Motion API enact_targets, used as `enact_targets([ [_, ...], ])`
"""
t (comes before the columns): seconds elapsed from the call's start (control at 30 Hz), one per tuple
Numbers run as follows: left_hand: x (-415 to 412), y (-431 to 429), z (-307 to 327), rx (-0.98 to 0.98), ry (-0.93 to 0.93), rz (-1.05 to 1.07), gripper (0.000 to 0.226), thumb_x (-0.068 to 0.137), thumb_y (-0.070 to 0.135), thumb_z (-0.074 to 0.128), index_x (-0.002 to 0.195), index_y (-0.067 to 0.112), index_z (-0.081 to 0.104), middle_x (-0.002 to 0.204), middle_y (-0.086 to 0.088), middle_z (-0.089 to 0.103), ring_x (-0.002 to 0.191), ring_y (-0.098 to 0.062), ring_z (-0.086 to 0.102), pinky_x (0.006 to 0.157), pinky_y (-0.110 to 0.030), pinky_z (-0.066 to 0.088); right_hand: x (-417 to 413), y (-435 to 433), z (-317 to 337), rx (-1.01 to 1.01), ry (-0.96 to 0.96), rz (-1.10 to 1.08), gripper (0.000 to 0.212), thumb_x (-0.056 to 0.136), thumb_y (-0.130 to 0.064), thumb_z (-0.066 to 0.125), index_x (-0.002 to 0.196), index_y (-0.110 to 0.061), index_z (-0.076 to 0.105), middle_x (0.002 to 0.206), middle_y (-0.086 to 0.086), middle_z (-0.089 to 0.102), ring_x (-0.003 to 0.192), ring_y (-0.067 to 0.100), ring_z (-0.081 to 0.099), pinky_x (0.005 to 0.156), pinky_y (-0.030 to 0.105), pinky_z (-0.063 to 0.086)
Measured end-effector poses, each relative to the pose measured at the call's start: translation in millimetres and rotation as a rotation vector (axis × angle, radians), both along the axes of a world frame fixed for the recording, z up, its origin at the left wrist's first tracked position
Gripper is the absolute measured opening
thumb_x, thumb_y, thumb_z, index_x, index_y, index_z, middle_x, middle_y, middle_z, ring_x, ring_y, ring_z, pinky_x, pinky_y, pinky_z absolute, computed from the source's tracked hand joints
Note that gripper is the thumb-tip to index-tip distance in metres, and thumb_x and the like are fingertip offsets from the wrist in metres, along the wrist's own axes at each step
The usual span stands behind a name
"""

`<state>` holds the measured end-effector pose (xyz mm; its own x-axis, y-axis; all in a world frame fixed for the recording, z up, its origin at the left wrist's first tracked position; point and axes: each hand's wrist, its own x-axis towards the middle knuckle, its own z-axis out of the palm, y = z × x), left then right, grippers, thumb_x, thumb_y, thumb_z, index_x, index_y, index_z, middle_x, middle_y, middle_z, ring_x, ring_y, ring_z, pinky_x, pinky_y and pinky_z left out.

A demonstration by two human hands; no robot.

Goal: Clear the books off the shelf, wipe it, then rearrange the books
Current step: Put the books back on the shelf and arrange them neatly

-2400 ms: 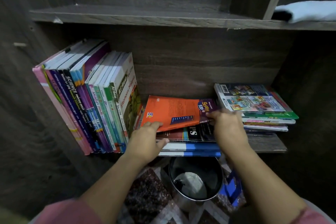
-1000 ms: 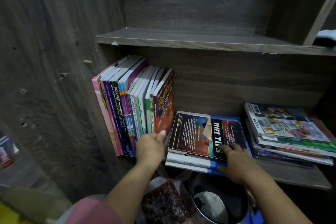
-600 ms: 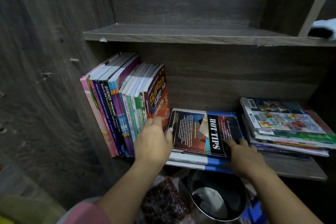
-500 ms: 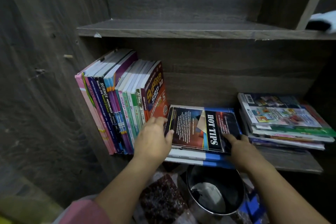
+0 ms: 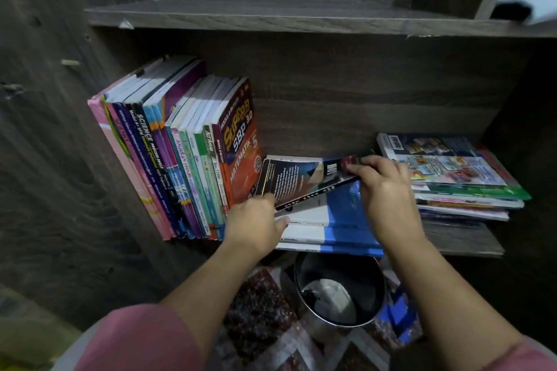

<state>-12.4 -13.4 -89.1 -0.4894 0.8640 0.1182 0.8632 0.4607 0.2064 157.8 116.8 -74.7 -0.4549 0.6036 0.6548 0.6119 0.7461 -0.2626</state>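
- Left grip (image 5: 256, 220) curls round the near-left corner of the dark paperback (image 5: 304, 181). Right grip (image 5: 382, 187) pinches its right edge, which sits higher.
- We judge the tilt is for standing it beside the orange Matematik book (image 5: 241, 144).
- Paperback is thin and glossy, cover bowing, tilted above the blue-and-white flat stack (image 5: 331, 220) mid-shelf (image 5: 464, 238).

A dark-covered book (image 5: 304, 182) tilts up off the flat blue-and-white stack (image 5: 328, 226), beside upright books (image 5: 180, 159).
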Motion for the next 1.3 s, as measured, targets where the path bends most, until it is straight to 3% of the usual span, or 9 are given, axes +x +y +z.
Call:
enact_targets([
  [0.1, 9, 2, 9, 0.165, 0.001, -0.001, 0.035, 0.095, 0.035, 0.056, 0.125, 0.022, 0.046, 0.11, -0.004, 0.063, 0.093, -0.026, 0.065, 0.075, -0.037, 0.053, -12, -14, 9, 0.175, 0.064, 0.182, 0.032, 0.078, 0.005, 0.066, 0.107, -0.006, 0.071, 0.116, 0.013, 0.062, 0.104, 0.036, 0.051, 0.081, 0.04, 0.051],
  [0.17, 14, 4, 9, 0.238, -0.025, -0.009, 0.065, 0.092, 0.016, 0.06, 0.143, 0.034, 0.024, 0.118, -0.003, 0.058, 0.092, -0.028, 0.065, 0.076, -0.04, 0.053, -19, -24, 13, 0.209, 0.097, 0.298, 0.03, 0.082, 0.002, 0.061, 0.109, -0.005, 0.07, 0.122, 0.014, 0.061, 0.109, 0.035, 0.054, 0.086, 0.037, 0.051],
  [0.23, 14, 5, 6, 0.273, -0.045, 0.024, 0.087, 0.09, 0.001, 0.058, 0.148, 0.043, 0.008, 0.12, -0.003, 0.054, 0.088, -0.026, 0.065, 0.075, -0.04, 0.054, -25, -33, 17, 0.154, 0.154, 0.377, 0.035, 0.086, 0.004, 0.058, 0.118, -0.005, 0.066, 0.132, 0.015, 0.056, 0.119, 0.03, 0.055, 0.094, 0.033, 0.048],
  [0.37, 6, 1, 2, 0.385, -0.202, 0.159, 0.087, 0.091, -0.003, 0.051, 0.151, 0.043, 0.006, 0.119, -0.003, 0.053, 0.087, -0.022, 0.061, 0.078, -0.04, 0.054, -24, -36, 12, -0.111, 0.26, 0.349, 0.048, 0.087, 0.004, 0.057, 0.133, -0.01, 0.054, 0.134, 0.009, 0.051, 0.123, 0.022, 0.052, 0.102, 0.022, 0.04],
  [0.53, 1, -8, 8, 0.505, -0.108, 0.352, 0.108, 0.093, 0.008, 0.055, 0.141, 0.031, -0.038, 0.132, -0.01, 0.048, 0.082, -0.022, 0.061, 0.067, -0.037, 0.056, -18, -18, -9, -0.485, -0.149, 0.143, 0.032, 0.089, -0.012, 0.06, 0.12, -0.017, 0.062, 0.127, 0.004, 0.054, 0.107, 0.026, 0.059, 0.092, 0.036, 0.047],
  [0.67, -9, -15, 29, 0.645, 0.252, 0.31, 0.103, 0.081, 0.018, 0.074, 0.152, 0.002, 0.001, 0.126, -0.019, 0.044, 0.106, -0.03, 0.049, 0.082, -0.04, 0.051, -20, -21, -19, -0.612, -0.501, 0.113, 0.032, 0.091, -0.026, 0.058, 0.122, -0.026, 0.06, 0.127, 0.004, 0.053, 0.114, 0.025, 0.055, 0.095, 0.036, 0.046],
  [0.83, -22, -45, 44, 0.394, 0.327, 0.166, 0.116, 0.07, 0.03, 0.084, 0.153, 0.008, 0.006, 0.131, -0.016, 0.038, 0.114, -0.028, 0.033, 0.097, -0.045, 0.04, -20, -20, -22, -0.632, -0.62, 0.109, 0.035, 0.092, -0.033, 0.057, 0.127, -0.026, 0.058, 0.128, 0.004, 0.051, 0.121, 0.024, 0.047, 0.099, 0.034, 0.043],
  [1.0, -44, -42, 53, 0.462, 0.373, 0.134, 0.102, 0.053, 0.025, 0.092, 0.14, 0.013, 0.04, 0.115, -0.009, 0.043, 0.105, -0.026, 0.031, 0.088, -0.047, 0.038, -21, -19, -23, -0.635, -0.625, 0.124, 0.039, 0.092, -0.034, 0.059, 0.129, -0.026, 0.056, 0.13, 0.005, 0.05, 0.124, 0.024, 0.044, 0.102, 0.034, 0.041],
  [1.3, -46, -17, 42, 0.565, 0.492, 0.318, 0.094, 0.053, 0.014, 0.093, 0.135, 0.018, 0.048, 0.098, -0.01, 0.039, 0.089, -0.033, 0.043, 0.076, -0.049, 0.043, -19, -21, -21, -0.653, -0.62, 0.134, 0.04, 0.092, -0.035, 0.06, 0.13, -0.027, 0.055, 0.132, 0.004, 0.048, 0.126, 0.023, 0.041, 0.104, 0.035, 0.039],
])
